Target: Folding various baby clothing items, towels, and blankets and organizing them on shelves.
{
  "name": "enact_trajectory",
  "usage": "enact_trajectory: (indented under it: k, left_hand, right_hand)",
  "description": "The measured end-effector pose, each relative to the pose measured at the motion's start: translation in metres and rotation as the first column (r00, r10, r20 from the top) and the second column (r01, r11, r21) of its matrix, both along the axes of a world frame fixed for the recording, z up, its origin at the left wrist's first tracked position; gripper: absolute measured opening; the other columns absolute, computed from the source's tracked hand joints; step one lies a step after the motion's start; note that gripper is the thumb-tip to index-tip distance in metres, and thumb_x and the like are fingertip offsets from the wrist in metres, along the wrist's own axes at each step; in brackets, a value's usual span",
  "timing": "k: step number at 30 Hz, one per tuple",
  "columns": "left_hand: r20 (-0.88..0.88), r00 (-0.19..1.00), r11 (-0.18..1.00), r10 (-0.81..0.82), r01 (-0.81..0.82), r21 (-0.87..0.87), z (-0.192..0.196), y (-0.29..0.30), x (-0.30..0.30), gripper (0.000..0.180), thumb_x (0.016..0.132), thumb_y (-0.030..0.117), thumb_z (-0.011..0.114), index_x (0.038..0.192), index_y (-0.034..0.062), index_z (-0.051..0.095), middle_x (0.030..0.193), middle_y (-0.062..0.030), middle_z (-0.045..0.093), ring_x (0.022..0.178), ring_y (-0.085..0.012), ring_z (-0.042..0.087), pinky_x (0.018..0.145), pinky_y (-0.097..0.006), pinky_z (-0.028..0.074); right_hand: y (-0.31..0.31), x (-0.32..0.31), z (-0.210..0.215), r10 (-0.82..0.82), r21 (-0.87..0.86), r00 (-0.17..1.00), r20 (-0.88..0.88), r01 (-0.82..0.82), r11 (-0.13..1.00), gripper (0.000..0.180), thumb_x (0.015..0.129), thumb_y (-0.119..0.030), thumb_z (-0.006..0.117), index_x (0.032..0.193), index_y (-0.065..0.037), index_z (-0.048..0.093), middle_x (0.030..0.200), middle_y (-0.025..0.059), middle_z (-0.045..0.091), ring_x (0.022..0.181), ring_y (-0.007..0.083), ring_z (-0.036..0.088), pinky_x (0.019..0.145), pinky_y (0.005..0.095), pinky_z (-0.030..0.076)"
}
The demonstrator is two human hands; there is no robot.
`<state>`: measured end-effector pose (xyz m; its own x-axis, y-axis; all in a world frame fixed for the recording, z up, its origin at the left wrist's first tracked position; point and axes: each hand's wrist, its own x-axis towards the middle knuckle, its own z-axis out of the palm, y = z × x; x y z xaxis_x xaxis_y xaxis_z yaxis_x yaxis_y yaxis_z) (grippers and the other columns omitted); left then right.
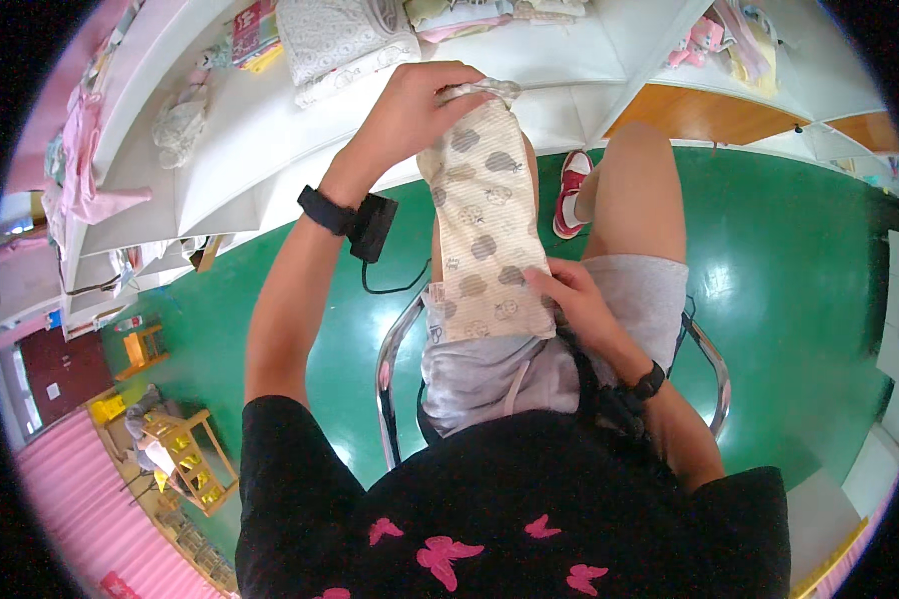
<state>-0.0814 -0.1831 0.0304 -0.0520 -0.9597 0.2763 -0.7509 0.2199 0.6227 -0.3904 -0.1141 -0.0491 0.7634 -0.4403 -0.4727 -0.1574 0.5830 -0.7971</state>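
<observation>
Black shirt [529,499] fabric with pink butterflies fills the lower middle of the frame, and above it I see grey shorts [489,374] on a chair [388,364] with curved metal arms. From my end, the printed cloth [481,220] takes up the centre: cream, finely ribbed, marked with greyish round shapes, it hangs lengthwise from top centre down to the shorts, its lower edge in front of them.

I make out the left hand [420,105] at upper centre, closed round the gathered top edge of the cloth, thumb below and fingers curled over. The right hand [584,304], right of centre, has its thumb on the front of the cloth near the lower right edge; I read a light pinch, though some of its fingers are hidden and I cannot tell how firmly they press.

On the left wrist I see a black band with a small box [372,228] and a cable [395,292]; a dark wristband [650,379] circles the right one. White shelves [569,55] run along the top, carrying folded lace [345,45] at upper left and a pink toy [701,40] at upper right. One red shoe [572,190] stands on the green floor [794,290], right of the cloth.
</observation>
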Motion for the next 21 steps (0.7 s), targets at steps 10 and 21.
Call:
enact_trajectory:
  k: [10,21]
  left_hand:
    - [0.176,0.968,0.983,0.178,-0.184,0.018,-0.008,0.021,0.008,0.032,0.099,0.022,0.066,0.122,-0.0012,0.067,0.068,-0.0191,0.062,0.056,-0.0268,0.059,0.059,-0.036,0.049]
    - [-0.076,0.997,0.985,0.02,-0.007,0.172,-0.004,-0.01,0.001,0.044,0.101,0.037,0.063,0.12,-0.0021,0.067,0.074,-0.0178,0.062,0.065,-0.0189,0.06,0.063,-0.034,0.049]
  right_hand:
    - [-0.03,0.01,-0.01,-0.21,-0.476,0.95,-0.23,0.079,0.876,0.043,0.097,-0.03,0.071,0.124,0.003,0.065,0.093,0.0022,0.069,0.087,0.011,0.064,0.08,0.0255,0.052]
    - [-0.14,0.109,0.047,0.077,-0.187,0.996,0.053,-0.066,0.98,0.036,0.093,-0.026,0.074,0.115,0.003,0.07,0.105,0.0062,0.074,0.095,0.015,0.07,0.084,0.029,0.054]
